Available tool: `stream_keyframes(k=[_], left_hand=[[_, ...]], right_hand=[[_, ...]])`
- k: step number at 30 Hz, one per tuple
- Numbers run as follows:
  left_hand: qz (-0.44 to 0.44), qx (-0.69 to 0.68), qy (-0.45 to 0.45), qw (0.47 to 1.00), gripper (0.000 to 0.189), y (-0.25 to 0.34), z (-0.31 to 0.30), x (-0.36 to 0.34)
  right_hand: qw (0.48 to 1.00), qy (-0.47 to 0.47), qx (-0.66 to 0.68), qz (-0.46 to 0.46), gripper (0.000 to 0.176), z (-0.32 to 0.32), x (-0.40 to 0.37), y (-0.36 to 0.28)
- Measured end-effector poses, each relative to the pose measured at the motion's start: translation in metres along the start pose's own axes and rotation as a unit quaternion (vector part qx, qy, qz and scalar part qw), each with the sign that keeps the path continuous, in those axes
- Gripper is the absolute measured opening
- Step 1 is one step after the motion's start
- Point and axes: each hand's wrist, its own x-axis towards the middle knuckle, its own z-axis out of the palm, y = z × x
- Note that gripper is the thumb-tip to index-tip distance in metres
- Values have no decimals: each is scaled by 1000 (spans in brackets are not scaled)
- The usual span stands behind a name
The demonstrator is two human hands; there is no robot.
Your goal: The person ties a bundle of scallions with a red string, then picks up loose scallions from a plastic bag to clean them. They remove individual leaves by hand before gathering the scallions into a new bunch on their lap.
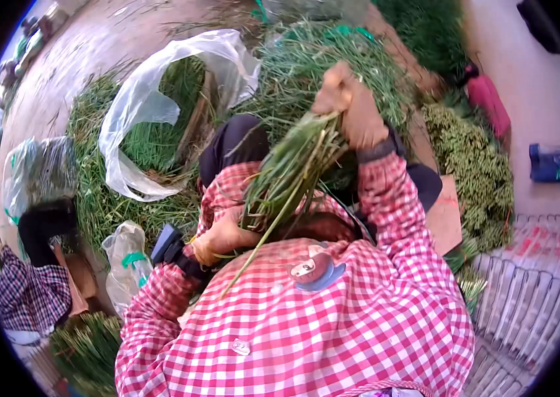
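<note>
A bunch of long green stalks (293, 169) lies slantwise in front of my chest, with some yellowed strands in it. At its upper end, my right hand (353, 109) is closed around the gathered stalks. My left hand (224, 237) grips the loose lower end; its fingertips are partly hidden behind the leaves. One long stalk sticks out of the bunch toward my checked shirt (333, 331). Just beyond my knees is a large heap of loose green stalks (306, 63).
An open clear plastic bag (118, 155) with greens inside stands front left. Piled bundles (472, 172) lie at right, near a pink item (488, 102) and a metal rack (524, 298). Another person in a checked shirt (32, 294) sits at left. Cardboard (445, 215) lies beside my knee.
</note>
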Motion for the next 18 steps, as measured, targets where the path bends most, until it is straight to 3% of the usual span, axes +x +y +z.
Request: stream_keyframes(k=[1, 2, 3, 4, 5, 6, 7, 8, 10, 12, 14, 15, 17, 18], left_hand=[[19, -75, 13, 997, 51, -3, 8, -2], [41, -149, 28, 988, 51, -6, 15, -5], [48, -141, 57, 987, 51, -14, 12, -6], [23, -106, 95, 989, 56, -9, 11, -10], [39, -98, 131, 986, 59, -21, 5, -10], [54, -91, 168, 980, 62, -34, -1, -11], [99, -87, 193, 972, 64, -30, 7, -12], [85, -125, 210, 966, 61, -8, 24, -15], [80, -122, 216, 965, 58, -11, 27, -12], [104, -125, 220, 962, 61, -11, 32, -10], [72, 0, 261, 963, 63, 14, 46, -20], [68, -16, 266, 961, 64, 8, 46, -21], [40, -59, 258, 964, 71, 5, 43, -25], [71, -113, 222, 966, 66, -2, 38, -27]], right_hand=[[982, -136, 121, 38, 39, -27, 20, -14], [999, -13, 34, -35, 35, -16, 13, -29], [997, -28, 41, -62, 32, -31, 16, -43], [994, 31, 52, -95, 30, -34, 11, -59], [990, 66, -23, -121, 30, -39, 4, -78], [981, 23, -71, -181, 28, -54, 1, -87], [957, 111, -213, -161, 28, -24, -9, -85], [906, 196, -349, -138, 28, 12, -28, -81], [915, 22, -397, 71, 47, 34, -58, -64], [888, -41, -434, 146, 75, 52, -82, -26], [816, -33, -573, 72, 94, 64, -90, 3], [862, -50, -503, 38, 97, 56, -86, 26], [869, -67, -474, 124, 81, 60, -88, 29], [863, -71, -490, 101, 69, 56, -87, 27]])
